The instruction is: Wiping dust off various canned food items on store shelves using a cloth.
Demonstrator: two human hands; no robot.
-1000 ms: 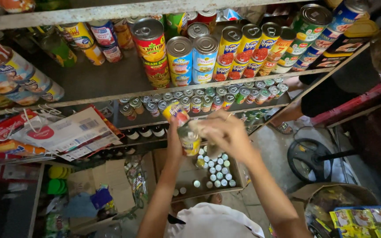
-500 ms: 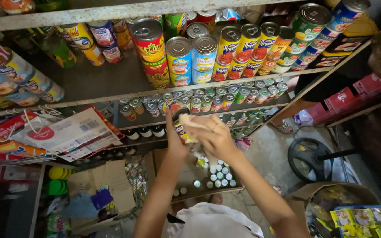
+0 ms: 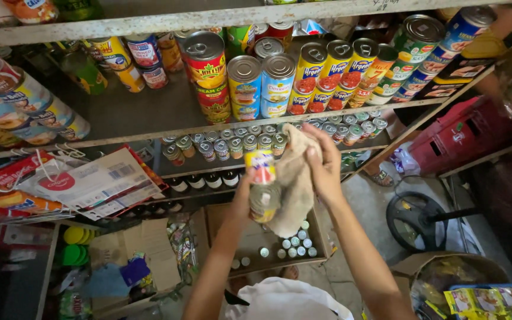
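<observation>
Wiping a jar with a cloth in front of the shelves.

The left hand [image 3: 245, 198] is closed around a small jar [image 3: 262, 186], holding it upright just below the row of little jars [image 3: 268, 137], while the right hand [image 3: 321, 166] presses a beige cloth [image 3: 294, 184] against its side, fingers wrapped over the fabric. Both forearms rise from below, elbows low, wrists meeting in front of the middle shelf [image 3: 149, 135]. It looks like cleaning mid-way; turning the jar would call for a steady left grip. A box [image 3: 226, 237] of more jars sits underneath.
</observation>
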